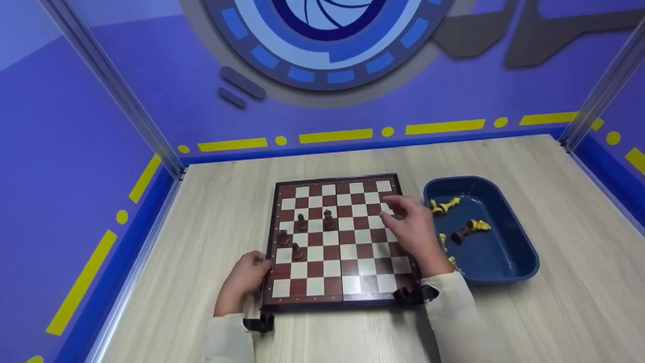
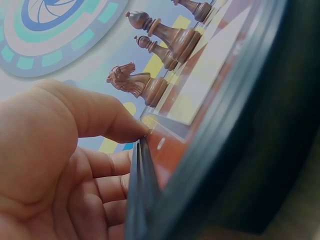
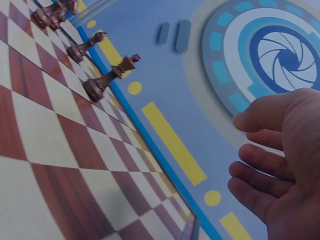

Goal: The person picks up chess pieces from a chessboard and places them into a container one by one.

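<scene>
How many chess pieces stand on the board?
4, on the left half of the board: the knight at its edge, the front piece, the piece diagonally behind the knight, the tallest piece near the middle.

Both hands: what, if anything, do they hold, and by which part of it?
The left hand pinches the chessboard by its left edge; the right hand holds nothing.

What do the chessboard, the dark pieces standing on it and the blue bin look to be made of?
Chessboard: probably plastic or coated wood, glossy; light glares off its near squares, and the brown ones show wood-like grain.
Dark pieces: likely plastic, perhaps wood; smooth brown surfaces with soft highlights.
Blue bin: likely moulded plastic, satin-looking; one even colour, rounded corners, soft reflections.
</scene>
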A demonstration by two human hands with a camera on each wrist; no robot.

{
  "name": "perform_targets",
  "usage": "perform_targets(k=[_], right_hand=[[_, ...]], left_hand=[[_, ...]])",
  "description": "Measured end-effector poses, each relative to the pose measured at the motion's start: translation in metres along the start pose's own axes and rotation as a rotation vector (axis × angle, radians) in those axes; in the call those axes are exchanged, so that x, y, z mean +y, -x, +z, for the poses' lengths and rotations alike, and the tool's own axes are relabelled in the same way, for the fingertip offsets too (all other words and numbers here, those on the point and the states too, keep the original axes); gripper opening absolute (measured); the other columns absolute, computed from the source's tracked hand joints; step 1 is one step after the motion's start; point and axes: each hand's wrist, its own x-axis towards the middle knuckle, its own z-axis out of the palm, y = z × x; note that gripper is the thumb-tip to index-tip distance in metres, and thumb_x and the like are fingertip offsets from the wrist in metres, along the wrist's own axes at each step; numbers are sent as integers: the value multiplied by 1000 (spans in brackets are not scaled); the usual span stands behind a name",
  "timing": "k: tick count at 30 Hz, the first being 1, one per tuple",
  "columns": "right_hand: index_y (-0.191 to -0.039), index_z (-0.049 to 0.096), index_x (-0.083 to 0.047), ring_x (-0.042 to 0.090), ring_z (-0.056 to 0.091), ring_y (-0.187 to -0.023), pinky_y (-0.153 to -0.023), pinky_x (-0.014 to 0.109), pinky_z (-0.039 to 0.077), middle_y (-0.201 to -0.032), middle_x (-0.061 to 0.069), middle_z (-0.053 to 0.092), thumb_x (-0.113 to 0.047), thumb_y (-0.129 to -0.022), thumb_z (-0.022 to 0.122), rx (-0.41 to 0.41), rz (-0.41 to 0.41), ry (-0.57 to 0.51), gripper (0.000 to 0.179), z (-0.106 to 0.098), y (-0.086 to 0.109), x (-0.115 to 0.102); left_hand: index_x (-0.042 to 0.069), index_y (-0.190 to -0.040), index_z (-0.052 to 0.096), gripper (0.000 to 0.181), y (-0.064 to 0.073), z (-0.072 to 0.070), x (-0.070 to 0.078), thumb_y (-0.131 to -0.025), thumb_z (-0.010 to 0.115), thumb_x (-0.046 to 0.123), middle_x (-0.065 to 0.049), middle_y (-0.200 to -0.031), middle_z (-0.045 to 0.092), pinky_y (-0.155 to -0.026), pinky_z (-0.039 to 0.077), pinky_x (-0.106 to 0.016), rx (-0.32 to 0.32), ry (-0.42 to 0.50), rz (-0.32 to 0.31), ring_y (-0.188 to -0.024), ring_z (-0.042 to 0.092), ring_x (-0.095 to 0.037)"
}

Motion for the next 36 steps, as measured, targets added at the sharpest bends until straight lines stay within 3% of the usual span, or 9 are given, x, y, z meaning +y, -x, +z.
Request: perform_targets(k=[15,21,36], right_hand=[[-110,69,-5,26,65,-100,-89,42,51,-107,12,68,-12,-80,76,-21,-29,-65,32,28,3,-3],[-117,67,-7,25,64,-103,-92,41,51,-110,10,68,-17,-81,76,-61,5,-52,38,38,5,-8],[-123,64,-8,26,64,-107,-94,41,50,-116,13,68,-16,-81,77,-119,38,-137,45,57,5,-12]], left_hand=[[3,-89,58,15,2,-1,0,-92,52,17,-1,-68,49,-47,36,-25,0,-7,16,-54,44,-12],[3,-90,59,16,2,0,0,-93,52,17,-2,-69,52,-48,38,-25,2,-26,26,-57,48,-13],[2,-89,58,15,3,-1,1,-92,52,16,-2,-71,53,-49,40,-26,5,-50,31,-59,49,-13]])
